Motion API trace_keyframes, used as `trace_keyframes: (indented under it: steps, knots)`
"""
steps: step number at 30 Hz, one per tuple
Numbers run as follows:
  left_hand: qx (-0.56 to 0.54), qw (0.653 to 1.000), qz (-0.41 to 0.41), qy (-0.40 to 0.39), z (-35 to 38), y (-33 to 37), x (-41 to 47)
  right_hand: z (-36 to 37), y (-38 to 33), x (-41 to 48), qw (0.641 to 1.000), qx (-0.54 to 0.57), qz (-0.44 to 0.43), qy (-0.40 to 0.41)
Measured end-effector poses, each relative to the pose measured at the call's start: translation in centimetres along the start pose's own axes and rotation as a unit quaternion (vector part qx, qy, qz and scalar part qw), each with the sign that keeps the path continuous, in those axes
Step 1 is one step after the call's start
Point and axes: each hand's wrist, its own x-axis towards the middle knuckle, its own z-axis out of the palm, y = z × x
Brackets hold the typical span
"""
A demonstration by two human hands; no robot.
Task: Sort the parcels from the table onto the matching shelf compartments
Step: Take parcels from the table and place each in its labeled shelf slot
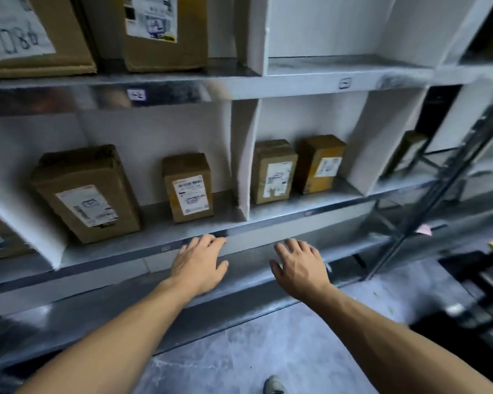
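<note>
Grey metal shelf (pixel 296 213), white dividers (pixel 244 160), grey tiled floor (pixel 268 345) below. Both hands are empty: left hand (pixel 199 263) flat, fingers loosely spread, tips up at the shelf's front edge. The right hand (pixel 299 265) is spread just beside it. Parcels stand above, well apart from the hands: big box (pixel 86 194) and small box (pixel 188 189) left of the divider, taped box (pixel 273 172) and yellowish box (pixel 319 164) right of it.

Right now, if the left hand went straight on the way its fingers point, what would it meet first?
Probably the shelf front edge, just ahead of the left hand; depth is unclear.
</note>
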Motion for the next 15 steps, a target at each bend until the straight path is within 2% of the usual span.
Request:
trace_keyframes:
  steps: [4,7,15]
  knots:
    - [0.012,0.997,0.07,-0.002,0.7,5.1,1.8,-1.5,4.7,-3.2,0.997,-0.02,0.072,-0.007]
    - [0.017,0.992,0.126,-0.009,1.4,10.0,3.1,-2.6,8.4,-6.2,0.99,-0.02,0.137,0.017]
    - [0.012,0.966,0.258,-0.02,4.0,26.3,5.5,-5.4,21.0,-15.4,0.964,-0.067,0.257,0.015]
